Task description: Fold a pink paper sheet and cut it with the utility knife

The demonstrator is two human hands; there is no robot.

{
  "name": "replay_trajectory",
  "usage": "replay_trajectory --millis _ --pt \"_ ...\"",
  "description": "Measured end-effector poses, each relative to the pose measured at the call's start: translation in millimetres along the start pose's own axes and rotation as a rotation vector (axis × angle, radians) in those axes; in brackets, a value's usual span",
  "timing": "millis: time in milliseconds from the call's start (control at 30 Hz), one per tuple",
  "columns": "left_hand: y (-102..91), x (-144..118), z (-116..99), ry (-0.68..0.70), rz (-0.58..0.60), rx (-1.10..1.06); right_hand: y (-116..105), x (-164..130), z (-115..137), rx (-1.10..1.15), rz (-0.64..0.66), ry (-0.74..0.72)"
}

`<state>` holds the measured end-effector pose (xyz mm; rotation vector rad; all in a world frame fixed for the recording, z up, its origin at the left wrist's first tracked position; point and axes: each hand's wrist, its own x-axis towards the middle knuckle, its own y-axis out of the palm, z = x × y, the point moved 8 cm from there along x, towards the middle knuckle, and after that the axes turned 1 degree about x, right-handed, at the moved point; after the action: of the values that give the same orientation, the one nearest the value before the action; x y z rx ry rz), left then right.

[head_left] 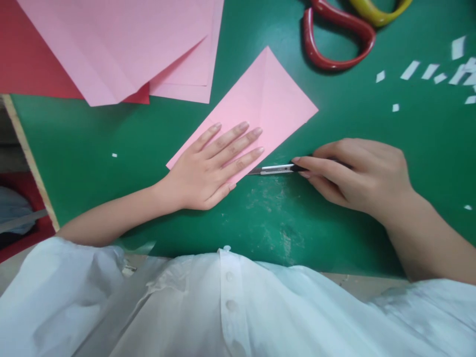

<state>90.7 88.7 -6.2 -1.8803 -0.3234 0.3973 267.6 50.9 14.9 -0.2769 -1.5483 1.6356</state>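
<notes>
A creased pink paper sheet (277, 96) lies slanted on the green table top. My left hand (206, 173) presses flat on its lower left part, fingers spread. Between the thumb and fingers of my right hand (357, 171) is a slim craft knife (277, 169) with a metal front and a dark handle, mostly hidden in the grip. Its blade points left and meets the lower edge of the pink paper near my left thumb; whether the tip is under the paper I cannot tell.
More pink sheets (122, 44) lie over red paper (33, 59) at the upper left. Scissors with red handles (338, 64) and a yellow handle (379, 17) are at the top right. Small white paper scraps (461, 72) are scattered at the right. The green table (92, 183) has scratches near its front edge.
</notes>
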Motion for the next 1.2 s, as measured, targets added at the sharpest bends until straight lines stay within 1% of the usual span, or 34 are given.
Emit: replay_trajectory --millis 100,233,367,600,800,1100,1200 --pt "1.1 0.0 0.2 0.002 0.005 -0.005 0.1 -0.5 -0.4 -0.001 0.004 0.003" --pt "1.4 -0.5 -1.8 0.025 -0.031 0.003 0.5 -1.0 -0.8 0.003 0.003 0.004" --pt "2.2 -1.3 -1.5 0.009 -0.045 -0.032 0.9 -1.2 -1.0 -0.006 0.005 0.005" --pt "-3.8 -3.6 0.9 0.012 -0.078 -0.013 1.0 -1.3 -1.6 -0.021 0.007 0.012" --pt "-7.6 -3.2 4.2 -0.021 -0.074 -0.054 0.2 -1.0 0.2 -0.032 -0.007 -0.004" --pt "-5.8 -2.4 4.3 -0.02 -0.053 -0.037 -0.5 2.2 4.8 -0.053 -0.018 -0.015" --pt "-5.1 -2.3 4.1 -0.019 -0.047 -0.036 0.9 2.7 5.1 -0.047 -0.001 0.007"
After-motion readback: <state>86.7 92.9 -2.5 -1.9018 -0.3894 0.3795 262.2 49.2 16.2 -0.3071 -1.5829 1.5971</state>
